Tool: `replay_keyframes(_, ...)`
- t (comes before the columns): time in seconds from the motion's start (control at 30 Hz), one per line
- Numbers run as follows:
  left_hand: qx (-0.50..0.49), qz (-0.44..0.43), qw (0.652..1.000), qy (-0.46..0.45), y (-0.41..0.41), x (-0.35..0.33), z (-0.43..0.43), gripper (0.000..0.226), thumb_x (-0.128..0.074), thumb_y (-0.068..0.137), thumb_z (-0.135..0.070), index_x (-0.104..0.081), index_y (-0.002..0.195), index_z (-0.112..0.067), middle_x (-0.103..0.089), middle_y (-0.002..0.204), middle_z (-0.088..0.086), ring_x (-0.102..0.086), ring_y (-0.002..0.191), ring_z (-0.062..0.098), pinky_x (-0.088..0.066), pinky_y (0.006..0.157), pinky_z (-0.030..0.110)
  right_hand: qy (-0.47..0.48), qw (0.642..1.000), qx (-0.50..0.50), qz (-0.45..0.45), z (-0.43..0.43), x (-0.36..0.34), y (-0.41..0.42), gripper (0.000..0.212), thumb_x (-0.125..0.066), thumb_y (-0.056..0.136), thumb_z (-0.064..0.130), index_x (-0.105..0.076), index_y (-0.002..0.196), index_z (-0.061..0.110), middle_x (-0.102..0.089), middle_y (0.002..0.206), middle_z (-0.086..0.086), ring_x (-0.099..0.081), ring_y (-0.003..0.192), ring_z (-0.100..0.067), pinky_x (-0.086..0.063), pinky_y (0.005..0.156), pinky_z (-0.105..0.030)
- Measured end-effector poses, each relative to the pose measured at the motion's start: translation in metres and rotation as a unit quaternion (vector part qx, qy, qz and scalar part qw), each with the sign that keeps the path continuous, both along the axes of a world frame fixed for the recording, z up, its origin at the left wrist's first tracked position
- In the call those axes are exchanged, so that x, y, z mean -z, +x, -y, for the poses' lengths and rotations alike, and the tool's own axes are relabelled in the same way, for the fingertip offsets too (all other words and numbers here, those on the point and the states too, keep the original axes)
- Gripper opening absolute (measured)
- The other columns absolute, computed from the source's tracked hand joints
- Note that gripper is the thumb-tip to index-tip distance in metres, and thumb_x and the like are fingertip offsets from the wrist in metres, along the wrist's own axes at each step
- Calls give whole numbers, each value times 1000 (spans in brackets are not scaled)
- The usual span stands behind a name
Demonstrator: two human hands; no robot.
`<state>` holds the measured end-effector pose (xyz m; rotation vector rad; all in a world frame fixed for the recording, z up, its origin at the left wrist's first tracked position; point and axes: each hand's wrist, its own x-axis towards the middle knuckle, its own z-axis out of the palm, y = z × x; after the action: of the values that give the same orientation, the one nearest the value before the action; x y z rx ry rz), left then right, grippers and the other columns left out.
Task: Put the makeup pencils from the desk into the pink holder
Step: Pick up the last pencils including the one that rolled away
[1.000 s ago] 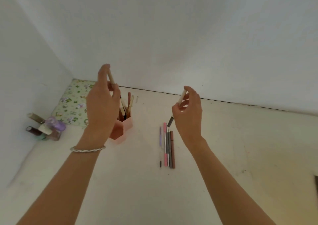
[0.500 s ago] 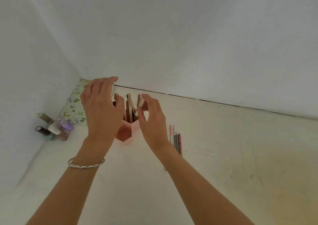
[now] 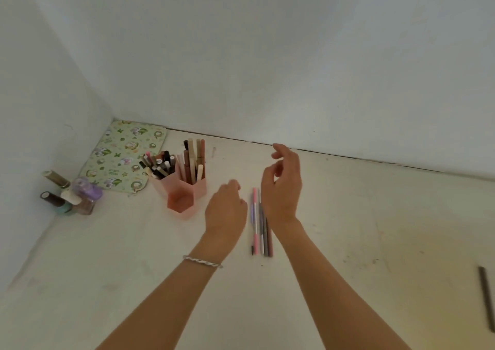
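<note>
The pink holder (image 3: 180, 202) stands on the desk left of centre, made of hexagonal cups. Its two back cups are full of makeup pencils (image 3: 191, 159); the front cup is bare inside. Several thin pencils (image 3: 255, 223) lie side by side on the desk between my hands, pink, grey and brown. My left hand (image 3: 226, 210) hovers just left of them, fingers curled loosely, holding nothing. My right hand (image 3: 282, 186) is above their far ends, fingers apart and holding nothing, and it hides part of the rightmost pencils.
A green floral pouch (image 3: 126, 154) lies in the back left corner. Nail polish bottles (image 3: 72, 197) are grouped by the left wall. A dark strip (image 3: 486, 296) lies at the right edge. White walls close off the back and left.
Both hands dropped their pencils into the holder and moved right, away from it, to the row of pencils on the desk. The camera view shifted right.
</note>
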<state>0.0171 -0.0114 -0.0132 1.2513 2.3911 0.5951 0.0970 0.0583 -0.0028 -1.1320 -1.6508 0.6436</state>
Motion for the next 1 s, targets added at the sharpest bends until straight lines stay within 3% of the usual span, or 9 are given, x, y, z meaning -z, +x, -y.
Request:
replay_keyframes(0.13, 7, 34, 996, -84, 28, 30, -13, 24, -52, 99, -18, -48, 123, -12, -61, 116, 7, -61, 104, 23, -43, 77, 26, -31, 999, 27, 34, -5, 5, 43, 37, -45, 84, 1, -60, 113, 19, -56, 97, 11, -53, 81, 3, -42, 66, -10)
replay_keyframes(0.27, -24, 76, 993, -89, 32, 44, -20, 22, -56, 96, -13, -50, 117, -10, -63, 111, 10, -62, 100, 28, -43, 76, 30, -61, 996, 40, 55, -2, 15, 68, 36, -48, 86, -5, -61, 111, 18, -58, 98, 9, -54, 86, 4, -43, 67, -9)
replay_keyframes(0.4, -43, 146, 985, -80, 23, 41, -23, 28, -65, 92, -12, -57, 119, -9, -67, 111, 9, -64, 100, 25, -47, 81, 29, -119, 989, 37, 85, 8, 30, 72, 36, -49, 87, -3, -61, 113, 19, -58, 98, 10, -55, 73, 2, -43, 62, -11)
replay_keyframes(0.5, -61, 161, 985, 20, 15, 20, -23, 30, -64, 94, -13, -59, 123, -11, -67, 96, -1, -63, 81, 11, -48, 74, 21, -184, 973, 13, 140, 12, 42, 68, 29, -50, 91, 5, -59, 116, 19, -59, 93, 8, -55, 68, -3, -44, 65, -19)
replay_keyframes(0.57, -74, 175, 972, 139, 4, -9, -25, 43, -64, 93, -8, -52, 134, -16, -60, 83, -11, -59, 72, 0, -55, 72, 24, -236, 945, -13, 226, 14, 51, 64, 27, -49, 96, 13, -55, 122, 18, -60, 97, 3, -59, 79, -11, -46, 71, -24)
replay_keyframes(0.67, -62, 187, 939, 281, -14, -57, -28, 75, -62, 89, -2, -30, 152, -28, -58, 81, -11, -62, 72, 6, -54, 67, 21, -243, 913, -28, 327, 19, 61, 59, 22, -39, 100, 11, -52, 119, 12, -57, 103, -7, -58, 88, -24, -48, 72, -30)
replay_keyframes(0.83, -74, 141, 930, 332, -41, -96, -19, 58, -59, 88, -1, -47, 139, -27, -59, 82, -5, -68, 76, 21, -56, 71, 25, -225, 895, -64, 379, 16, 66, 54, 30, -37, 98, 5, -48, 126, 10, -54, 105, -12, -55, 86, -28, -46, 71, -33)
replay_keyframes(0.93, -95, 96, 926, 351, -63, -98, -9, 53, -59, 89, -4, -48, 134, -28, -61, 87, -1, -68, 76, 12, -55, 68, 21, -217, 905, -60, 361, 12, 59, 53, 37, -45, 93, 5, -49, 130, 8, -54, 108, -13, -58, 90, -31, -50, 75, -37)
replay_keyframes(1.0, -102, 38, 927, 358, -82, -96, -3, 52, -59, 89, -6, -47, 134, -30, -61, 89, -3, -64, 76, 1, -52, 68, 13, -163, 941, -32, 295, 5, 46, 51, 44, -52, 88, 2, -51, 131, 10, -54, 106, -9, -59, 86, -26, -47, 69, -31)
